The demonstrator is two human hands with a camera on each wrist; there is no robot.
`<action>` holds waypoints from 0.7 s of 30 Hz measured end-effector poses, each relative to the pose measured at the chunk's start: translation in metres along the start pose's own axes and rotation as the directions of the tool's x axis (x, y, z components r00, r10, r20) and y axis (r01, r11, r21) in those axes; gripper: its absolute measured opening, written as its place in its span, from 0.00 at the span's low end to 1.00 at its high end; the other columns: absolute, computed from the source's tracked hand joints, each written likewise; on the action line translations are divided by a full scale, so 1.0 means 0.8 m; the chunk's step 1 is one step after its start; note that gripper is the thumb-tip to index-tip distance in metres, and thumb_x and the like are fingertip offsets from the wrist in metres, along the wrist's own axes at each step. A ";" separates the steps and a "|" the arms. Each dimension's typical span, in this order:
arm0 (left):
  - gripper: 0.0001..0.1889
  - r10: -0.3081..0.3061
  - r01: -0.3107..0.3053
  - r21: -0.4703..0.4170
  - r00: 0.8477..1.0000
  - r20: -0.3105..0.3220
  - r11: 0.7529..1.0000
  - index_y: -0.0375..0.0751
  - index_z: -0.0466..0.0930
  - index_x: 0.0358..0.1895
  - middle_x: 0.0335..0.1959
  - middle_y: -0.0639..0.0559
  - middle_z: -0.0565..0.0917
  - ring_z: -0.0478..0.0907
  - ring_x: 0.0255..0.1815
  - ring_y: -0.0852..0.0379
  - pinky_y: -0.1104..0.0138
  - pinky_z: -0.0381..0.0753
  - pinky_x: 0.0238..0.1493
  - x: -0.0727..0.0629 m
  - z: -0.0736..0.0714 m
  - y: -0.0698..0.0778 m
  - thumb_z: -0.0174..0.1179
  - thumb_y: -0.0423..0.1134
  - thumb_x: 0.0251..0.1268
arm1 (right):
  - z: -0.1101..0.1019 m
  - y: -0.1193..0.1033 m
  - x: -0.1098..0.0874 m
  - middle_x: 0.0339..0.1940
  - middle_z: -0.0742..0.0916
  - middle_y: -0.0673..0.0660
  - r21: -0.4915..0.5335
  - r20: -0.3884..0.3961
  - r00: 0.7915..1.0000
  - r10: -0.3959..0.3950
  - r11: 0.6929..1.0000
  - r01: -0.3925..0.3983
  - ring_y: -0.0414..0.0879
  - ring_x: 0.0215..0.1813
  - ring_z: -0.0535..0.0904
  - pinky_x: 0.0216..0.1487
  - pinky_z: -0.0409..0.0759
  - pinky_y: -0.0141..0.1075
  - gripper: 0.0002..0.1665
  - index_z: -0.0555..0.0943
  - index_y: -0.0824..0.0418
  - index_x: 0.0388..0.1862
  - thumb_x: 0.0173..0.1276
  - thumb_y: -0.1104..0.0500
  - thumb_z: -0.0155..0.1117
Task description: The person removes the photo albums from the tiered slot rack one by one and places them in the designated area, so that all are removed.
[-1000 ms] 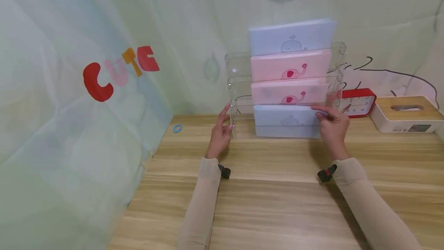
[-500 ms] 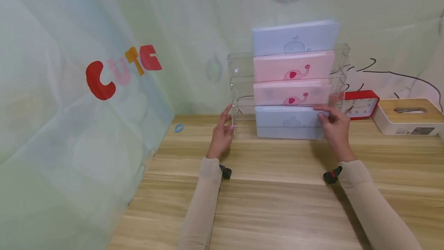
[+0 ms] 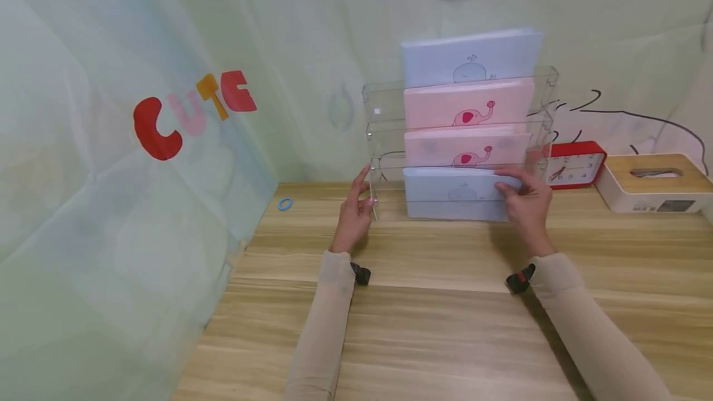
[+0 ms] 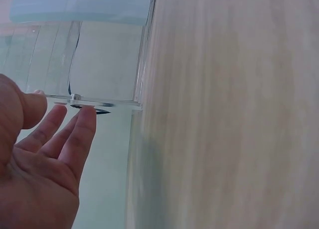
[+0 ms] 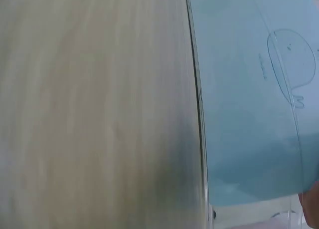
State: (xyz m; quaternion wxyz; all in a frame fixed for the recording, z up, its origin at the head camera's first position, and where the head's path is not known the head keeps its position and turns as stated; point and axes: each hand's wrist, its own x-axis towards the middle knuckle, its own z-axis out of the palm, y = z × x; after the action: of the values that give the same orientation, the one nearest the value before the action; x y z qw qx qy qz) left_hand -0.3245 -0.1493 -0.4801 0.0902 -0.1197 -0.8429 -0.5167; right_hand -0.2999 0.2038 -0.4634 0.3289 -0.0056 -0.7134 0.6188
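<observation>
A clear acrylic tiered rack (image 3: 388, 197) stands on the table against the wall. In its lowest tier sits a blue notebook (image 3: 434, 187) with a whale drawing; my right hand (image 3: 526, 206) pinches its upper right corner between thumb and fingers. Two pink notebooks (image 3: 429, 148) with elephant drawings fill the middle tiers, and another blue notebook (image 3: 423, 62) is at the top. My left hand (image 3: 352, 221) touches the rack's left side; in the left wrist view, its fingertips (image 4: 85, 120) meet the clear side panel. Only a sliver of the right hand (image 5: 313, 204) shows in the right wrist view.
A red clock (image 3: 579, 166) stands right behind the rack's right side, beside a white tissue box (image 3: 621, 194) with a wooden lid. A blue ring (image 3: 285, 198) lies at the table's far left corner. The fabric-covered wall (image 3: 317, 60) rises along the back and left.
My right hand has shifted slightly left, and the lowest blue notebook has slid a little left in the rack with it. My left hand stays at the rack's side.
</observation>
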 end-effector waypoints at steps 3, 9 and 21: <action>0.48 -0.008 0.008 -0.004 1.000 0.003 1.000 0.95 0.48 0.81 0.76 0.35 0.74 0.86 0.65 0.36 0.48 0.91 0.54 0.000 0.000 0.000 0.52 0.29 0.84 | 0.007 -0.007 -0.005 0.47 0.95 0.40 0.040 -0.041 0.999 -0.016 0.999 0.018 0.29 0.51 0.80 0.52 0.72 0.25 0.10 0.90 0.72 0.49 0.71 0.72 0.71; 0.48 -0.008 0.008 0.003 1.000 0.001 1.000 0.96 0.47 0.80 0.76 0.37 0.75 0.86 0.65 0.37 0.49 0.90 0.53 0.000 0.000 0.001 0.52 0.29 0.84 | 0.011 -0.023 -0.010 0.39 0.89 0.23 0.078 -0.074 0.997 -0.025 0.996 0.031 0.31 0.46 0.79 0.47 0.70 0.26 0.09 0.90 0.74 0.49 0.72 0.73 0.69; 0.47 0.008 -0.008 0.004 1.000 0.003 1.000 0.92 0.48 0.82 0.76 0.35 0.74 0.87 0.64 0.36 0.54 0.89 0.49 -0.001 -0.001 0.002 0.52 0.28 0.83 | 0.014 -0.024 -0.004 0.41 0.94 0.33 0.064 -0.120 0.992 -0.045 0.997 0.053 0.32 0.44 0.80 0.42 0.68 0.28 0.09 0.93 0.68 0.47 0.71 0.72 0.71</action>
State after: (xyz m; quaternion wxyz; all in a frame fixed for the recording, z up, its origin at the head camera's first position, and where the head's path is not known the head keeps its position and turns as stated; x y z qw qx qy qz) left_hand -0.3235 -0.1493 -0.4785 0.0915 -0.1238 -0.8437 -0.5143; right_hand -0.2952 0.1885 -0.4483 0.3857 -0.0135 -0.6713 0.6328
